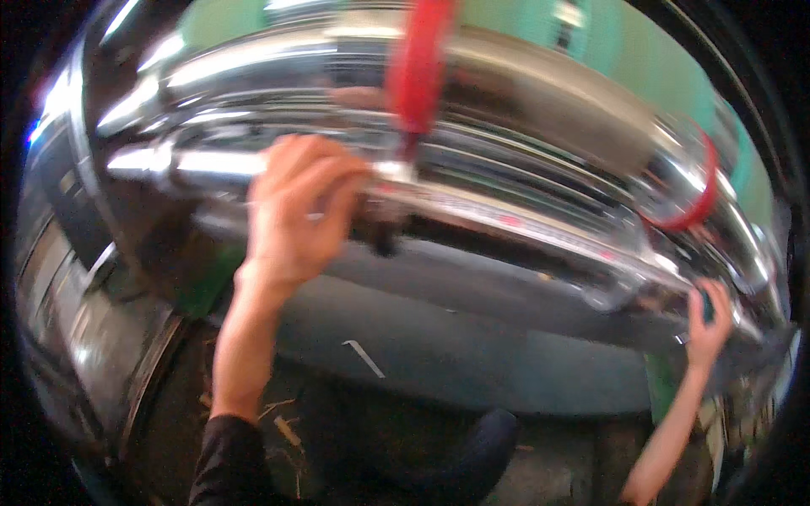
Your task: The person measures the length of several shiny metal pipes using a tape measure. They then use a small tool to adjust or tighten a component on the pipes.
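A pale measuring tape [510, 221] with red marks stretches along the front of a shiny metal pipe [540, 88] assembly, sloping down to the right. My left hand [295, 211] is closed at the tape's left end, its fingers curled over beside the lower pipe; blur hides the exact grip. At the tape's right end, my right hand [710, 325] is closed round a small dark green object, apparently the tape's case, mostly covered by the fingers. Between the hands, a red strap-like piece [416, 67] crosses the upper pipe and ends in dark metal.
A red ring [702, 190] circles the pipe near its right bend. Green surfaces [498, 17] stand behind. Below runs a broad grey curved surface [405, 329] with a thin white strip [364, 358] on it. Yellowish scraps [287, 430] litter the dark floor beside a dark shoe [494, 438].
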Demonstrator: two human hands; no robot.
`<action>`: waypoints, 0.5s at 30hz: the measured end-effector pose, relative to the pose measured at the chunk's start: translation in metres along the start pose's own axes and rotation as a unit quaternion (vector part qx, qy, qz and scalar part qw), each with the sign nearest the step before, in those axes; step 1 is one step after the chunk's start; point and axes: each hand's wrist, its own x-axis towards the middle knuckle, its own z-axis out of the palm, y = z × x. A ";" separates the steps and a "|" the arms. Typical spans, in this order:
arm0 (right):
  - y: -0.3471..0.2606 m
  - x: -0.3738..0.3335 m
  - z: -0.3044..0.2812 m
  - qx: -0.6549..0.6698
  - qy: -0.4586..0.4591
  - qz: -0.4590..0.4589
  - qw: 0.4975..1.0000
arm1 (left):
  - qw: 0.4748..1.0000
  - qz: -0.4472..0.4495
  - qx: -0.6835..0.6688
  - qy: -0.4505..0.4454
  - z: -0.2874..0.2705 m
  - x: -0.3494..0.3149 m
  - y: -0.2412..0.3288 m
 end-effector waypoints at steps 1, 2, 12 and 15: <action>-0.013 0.004 0.006 0.012 -0.007 0.008 1.000 | 1.000 0.001 0.003 -0.006 0.003 -0.005 -0.004; -0.019 0.007 0.009 0.034 -0.006 0.010 0.999 | 1.000 -0.001 0.020 -0.013 0.001 -0.005 -0.002; -0.037 0.011 0.002 0.061 0.042 -0.006 0.997 | 0.998 -0.047 0.021 -0.033 0.000 -0.009 0.001; -0.036 0.011 0.001 0.060 0.053 -0.009 0.997 | 0.997 -0.055 0.020 -0.043 -0.001 -0.009 0.000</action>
